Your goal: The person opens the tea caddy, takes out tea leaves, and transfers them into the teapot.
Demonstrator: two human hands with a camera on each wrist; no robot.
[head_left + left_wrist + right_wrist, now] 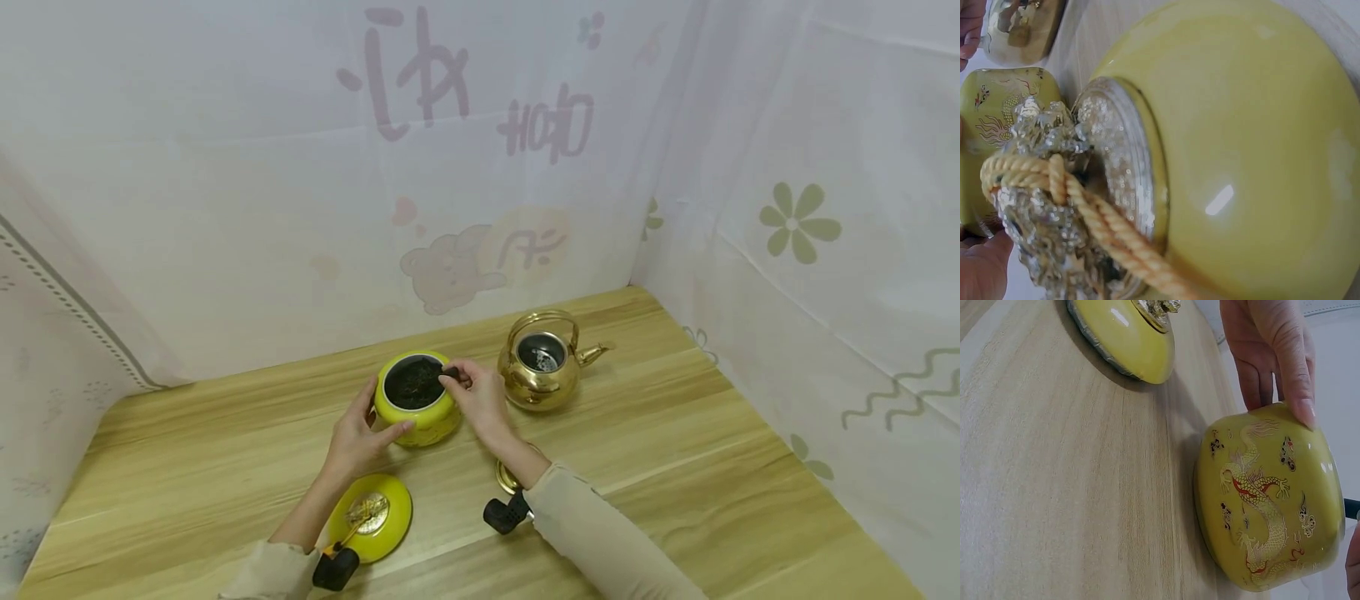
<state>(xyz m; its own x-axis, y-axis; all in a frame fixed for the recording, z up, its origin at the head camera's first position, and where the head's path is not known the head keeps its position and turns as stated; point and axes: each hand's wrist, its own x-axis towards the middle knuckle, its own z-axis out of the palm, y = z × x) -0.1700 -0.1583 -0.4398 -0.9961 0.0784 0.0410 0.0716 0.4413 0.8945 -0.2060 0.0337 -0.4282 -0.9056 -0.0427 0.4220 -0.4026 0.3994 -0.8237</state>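
A round yellow jar [423, 429] with a gold dragon on its side stands uncovered, holding dark dried leaves [412, 382] that look like tea. My left hand [352, 437] grips the jar's left side; in the right wrist view its thumb [1300, 394] lies over the wall near the rim. At the jar's right rim, my right hand [480, 400] pinches a small dark piece with a straight edge, like a short handle [450, 372]. The right wrist view catches only a dark bit of that handle [1352, 509] beyond the jar; I cannot tell its full shape.
Right of the jar stands a gold kettle [536, 390], uncovered, its spout pointing right. The yellow jar lid [393, 504], with an ornate metal knob and cord, lies nearer me. A small gold lid [507, 477] is partly hidden under my right forearm. Printed cloth [300, 208] surrounds the wooden table.
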